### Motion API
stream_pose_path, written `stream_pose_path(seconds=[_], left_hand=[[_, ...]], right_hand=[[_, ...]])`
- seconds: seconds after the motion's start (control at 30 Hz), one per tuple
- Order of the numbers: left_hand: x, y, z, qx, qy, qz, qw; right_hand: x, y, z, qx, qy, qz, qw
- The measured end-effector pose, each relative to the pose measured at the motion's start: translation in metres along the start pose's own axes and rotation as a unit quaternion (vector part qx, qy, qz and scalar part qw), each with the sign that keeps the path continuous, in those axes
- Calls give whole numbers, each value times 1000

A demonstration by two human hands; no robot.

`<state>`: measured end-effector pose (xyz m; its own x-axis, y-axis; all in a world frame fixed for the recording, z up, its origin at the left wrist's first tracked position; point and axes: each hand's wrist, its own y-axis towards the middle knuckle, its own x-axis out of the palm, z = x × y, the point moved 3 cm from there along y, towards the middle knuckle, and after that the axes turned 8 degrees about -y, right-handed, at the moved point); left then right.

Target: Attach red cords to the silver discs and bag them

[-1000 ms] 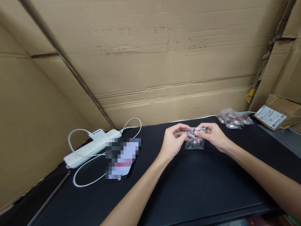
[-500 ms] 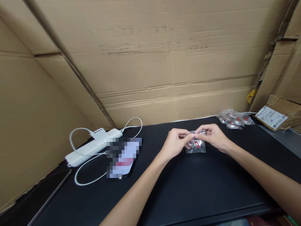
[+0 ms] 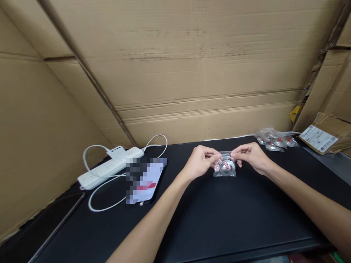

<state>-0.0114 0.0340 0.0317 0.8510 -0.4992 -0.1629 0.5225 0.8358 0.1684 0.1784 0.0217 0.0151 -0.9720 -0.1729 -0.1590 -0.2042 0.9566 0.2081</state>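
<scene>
A small clear plastic bag [image 3: 233, 173] hangs between my hands over the black tabletop. Inside it shows a round silvery metal disc [image 3: 224, 168] with a red mark on it. My left hand [image 3: 202, 161] pinches the bag's upper left corner between thumb and fingers. At the upper right corner, my right hand [image 3: 251, 157] grips the bag the same way. The top edge is stretched between the two pinches. I cannot tell whether the bag's mouth is sealed.
Several similar bagged discs [image 3: 275, 140] lie in a pile at the back right, beside a cardboard package [image 3: 323, 133] with a white label. On the left are a white power strip [image 3: 109, 168], a looping white cable [image 3: 94, 210] and a phone [image 3: 149, 186], partly pixelated. Cardboard walls [image 3: 192, 73] enclose the table.
My hands have moved apart along the bag's top edge, from thumbs nearly touching to the two corners. The disc now shows more fully. The view has shifted slightly.
</scene>
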Motion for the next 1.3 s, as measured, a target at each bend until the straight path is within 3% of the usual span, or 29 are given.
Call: stream_pose_path(seconds=[0.13, 0.27, 0.33, 0.4, 0.5, 0.57, 0.63, 0.67, 0.8, 0.87, 0.97, 1.07, 1.2, 1.27, 1.3], left_hand=[[-12, -1, -3, 5, 3, 6, 1000], [-51, -10, -15, -3, -2, 133, 991], [-67, -15, -27, -36, -6, 164, 986], [-75, -17, -39, -66, 1, 184, 981], [-76, -17, -46, -78, 89, 238, 964], [-68, -18, -41, -48, 218, 269, 937], [-53, -21, -31, 27, 374, 267, 888], [-44, -22, -30, 45, 424, 235, 873], [-13, -20, -42, -9, 510, 92, 855], [-7, -13, -51, -39, 523, 63, 849], [-3, 4, -58, -60, 525, 59, 847], [1, 24, -62, -70, 510, 59, 855], [6, 51, -64, -68, 479, 80, 871], [4, 61, -65, -74, 463, 101, 878], [3, 65, -65, -78, 459, 107, 878]], right_hand=[[-9, 1, 2, 5, 3, 9, 1000], [-44, 2, -1, -8, -18, 96, 995], [-71, 0, 0, -12, -119, 158, 980], [-100, -2, 3, -26, -285, 227, 931], [-138, -4, 16, -24, -533, 296, 792], [-157, -4, 30, 7, -623, 300, 722], [-169, -2, 45, 56, -675, 292, 675], [-173, -1, 52, 86, -689, 277, 664], [-172, 6, 69, 198, -682, 199, 675], [-161, 11, 68, 200, -683, 182, 679], [-129, 20, 63, 153, -690, 162, 688], [-80, 31, 62, 107, -680, 137, 712], [-13, 54, 62, -1, -598, 136, 790], [5, 66, 62, -40, -517, 162, 839], [9, 70, 63, -43, -505, 169, 845]])
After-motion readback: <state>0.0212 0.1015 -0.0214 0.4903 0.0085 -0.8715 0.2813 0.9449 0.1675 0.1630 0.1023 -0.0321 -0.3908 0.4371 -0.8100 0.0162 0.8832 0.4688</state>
